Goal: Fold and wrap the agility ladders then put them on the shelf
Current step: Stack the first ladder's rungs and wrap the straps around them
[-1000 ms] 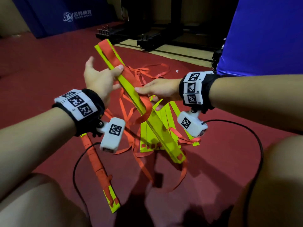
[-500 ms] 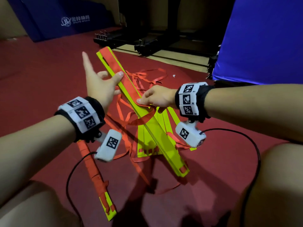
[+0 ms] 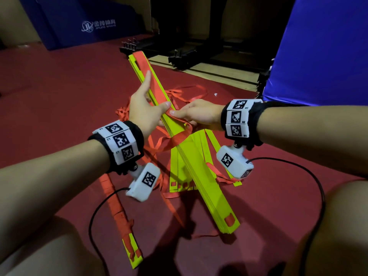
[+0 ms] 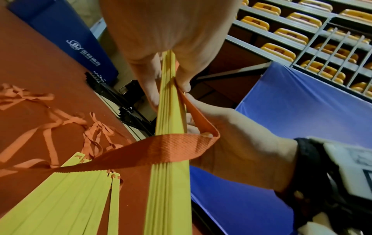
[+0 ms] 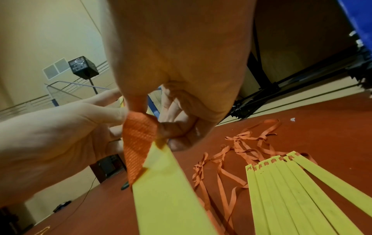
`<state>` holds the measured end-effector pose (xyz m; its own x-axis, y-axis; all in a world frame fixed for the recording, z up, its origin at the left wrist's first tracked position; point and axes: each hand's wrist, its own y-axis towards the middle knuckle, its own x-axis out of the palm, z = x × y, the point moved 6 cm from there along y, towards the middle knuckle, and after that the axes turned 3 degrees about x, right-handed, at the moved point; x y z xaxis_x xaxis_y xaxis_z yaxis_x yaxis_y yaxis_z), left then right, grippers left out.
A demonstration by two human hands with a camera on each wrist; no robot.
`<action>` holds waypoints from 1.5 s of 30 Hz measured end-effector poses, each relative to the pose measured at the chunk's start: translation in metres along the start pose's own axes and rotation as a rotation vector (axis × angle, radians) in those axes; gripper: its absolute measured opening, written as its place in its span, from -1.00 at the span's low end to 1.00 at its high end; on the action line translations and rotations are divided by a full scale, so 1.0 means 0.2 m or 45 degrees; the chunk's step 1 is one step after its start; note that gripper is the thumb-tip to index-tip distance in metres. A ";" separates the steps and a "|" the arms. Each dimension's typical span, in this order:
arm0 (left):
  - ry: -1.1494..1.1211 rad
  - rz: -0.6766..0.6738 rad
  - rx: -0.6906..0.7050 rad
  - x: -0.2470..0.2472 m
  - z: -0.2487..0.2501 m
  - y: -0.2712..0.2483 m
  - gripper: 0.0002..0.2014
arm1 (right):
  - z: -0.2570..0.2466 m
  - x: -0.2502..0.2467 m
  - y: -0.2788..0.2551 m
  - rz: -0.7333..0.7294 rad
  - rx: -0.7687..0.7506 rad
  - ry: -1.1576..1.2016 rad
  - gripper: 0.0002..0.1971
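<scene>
A stack of flat yellow ladder rungs [image 3: 201, 176] hangs slanted above the red floor, with a red strap [image 3: 177, 138] looped across its middle. My left hand [image 3: 156, 94] grips the stack from the left, thumb on top and forefinger stretched along it; the left wrist view shows the stack [image 4: 170, 114] clamped between thumb and fingers [image 4: 151, 89]. Just right of that thumb, my right hand [image 3: 176, 114] pinches the strap against the stack. The right wrist view shows the strap [image 5: 138, 136] held between thumb and bent fingers.
Loose yellow rungs [image 3: 179, 170] lie fanned on the floor under the stack, amid tangled red straps [image 3: 187, 92]. A strap-wrapped ladder bundle [image 3: 117, 212] lies at the left. Black equipment bases [image 3: 179, 54] stand behind, a blue mat [image 3: 318, 52] at the right. My knees frame the bottom.
My left hand, earlier spread with the forefinger raised, has closed its thumb onto the stack. The right hand has drawn the strap across the stack toward the left thumb.
</scene>
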<state>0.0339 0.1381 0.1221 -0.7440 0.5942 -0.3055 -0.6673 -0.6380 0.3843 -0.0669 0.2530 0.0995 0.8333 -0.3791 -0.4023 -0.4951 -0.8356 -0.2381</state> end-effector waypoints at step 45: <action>-0.060 0.138 0.511 -0.17 0.22 0.05 -0.08 | 0.00 0.08 -0.09 -0.055 -0.158 -0.223 -0.32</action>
<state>0.0541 0.1329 0.1756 -0.8009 0.5616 -0.2079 -0.5120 -0.4622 0.7240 -0.0448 0.2621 0.0971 0.7921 -0.2761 -0.5444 -0.4167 -0.8963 -0.1518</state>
